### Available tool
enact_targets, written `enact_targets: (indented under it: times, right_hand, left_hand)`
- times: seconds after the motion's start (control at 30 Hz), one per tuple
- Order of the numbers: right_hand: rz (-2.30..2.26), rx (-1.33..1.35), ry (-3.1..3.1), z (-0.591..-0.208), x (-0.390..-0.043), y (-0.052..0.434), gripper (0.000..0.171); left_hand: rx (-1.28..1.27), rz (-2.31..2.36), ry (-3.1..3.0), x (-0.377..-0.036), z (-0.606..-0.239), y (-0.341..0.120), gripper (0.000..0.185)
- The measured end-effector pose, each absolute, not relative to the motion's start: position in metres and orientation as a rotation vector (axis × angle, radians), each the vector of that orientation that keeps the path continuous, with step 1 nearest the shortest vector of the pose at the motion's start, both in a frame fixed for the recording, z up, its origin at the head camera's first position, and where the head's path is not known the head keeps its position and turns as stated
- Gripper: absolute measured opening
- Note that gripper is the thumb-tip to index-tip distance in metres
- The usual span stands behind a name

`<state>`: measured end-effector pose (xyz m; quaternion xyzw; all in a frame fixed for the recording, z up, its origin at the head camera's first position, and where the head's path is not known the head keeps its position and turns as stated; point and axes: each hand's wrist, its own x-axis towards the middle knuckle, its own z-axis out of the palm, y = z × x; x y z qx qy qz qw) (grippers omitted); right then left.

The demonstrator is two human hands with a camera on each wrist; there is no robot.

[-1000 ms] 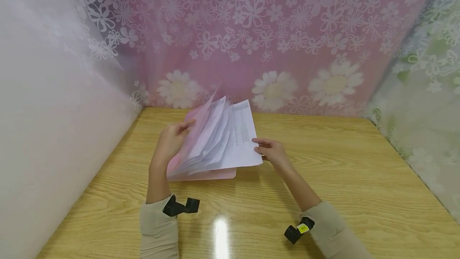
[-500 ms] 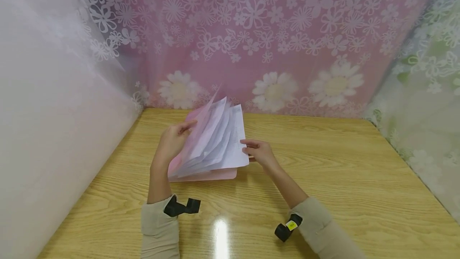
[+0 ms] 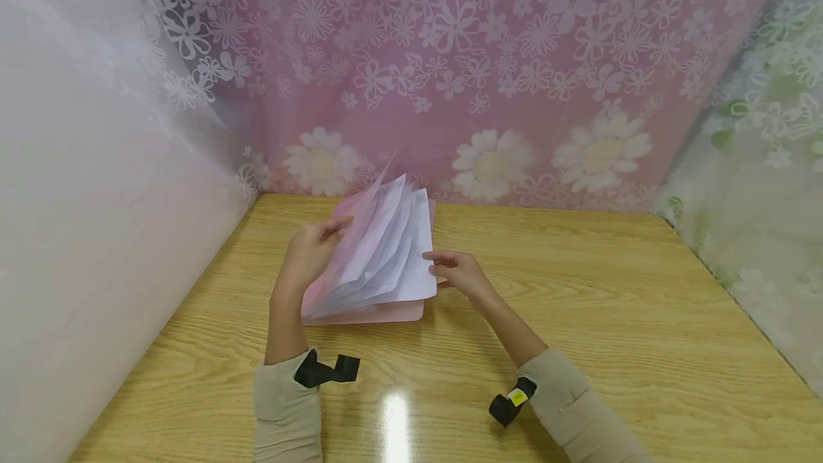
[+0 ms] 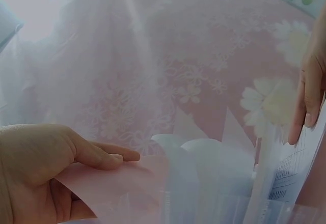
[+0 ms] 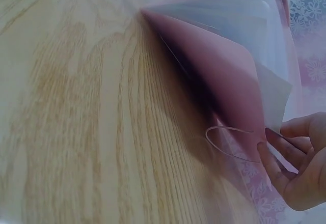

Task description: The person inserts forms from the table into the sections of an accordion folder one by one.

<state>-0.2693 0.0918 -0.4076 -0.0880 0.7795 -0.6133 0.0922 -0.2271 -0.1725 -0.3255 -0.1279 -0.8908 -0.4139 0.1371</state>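
A pink expanding file folder (image 3: pixel 379 309) lies on the wooden table (image 3: pixel 579 291), fanned open with several white sheets (image 3: pixel 392 249) standing in its pockets. My left hand (image 3: pixel 311 249) grips the raised pink front flap (image 4: pixel 127 183), thumb on one side and fingers on the other. My right hand (image 3: pixel 458 271) pinches the right edge of the rearmost printed sheet (image 4: pixel 288 173) between thumb and fingers. In the right wrist view the fingers (image 5: pixel 285 158) hold the sheets' edge beside a thin elastic loop (image 5: pixel 229 142).
Floral pink plastic sheeting (image 3: pixel 489 70) walls the table at the back, white sheeting (image 3: pixel 96 184) on the left and greenish sheeting (image 3: pixel 759 141) on the right. Bare wood stretches to the right and front of the folder.
My right hand has pushed the printed sheet leftward, closing it against the other sheets in the folder. The left hand stays where it was on the flap.
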Motion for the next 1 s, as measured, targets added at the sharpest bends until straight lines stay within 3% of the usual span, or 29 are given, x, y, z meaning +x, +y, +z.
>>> enact_targets:
  times: [0.27,1.0]
  right_hand:
    - [-1.822,-0.348,2.224,-0.416,-0.276,0.091,0.037]
    - [-1.846,-0.236,2.27,-0.418,-0.271,0.064,0.036]
  left_hand:
    - [-0.382,-1.179,-2.574,-0.228,-0.327,-0.17,0.03]
    - [-0.404,-1.138,-2.579,-0.231,-0.327,-0.164,0.03]
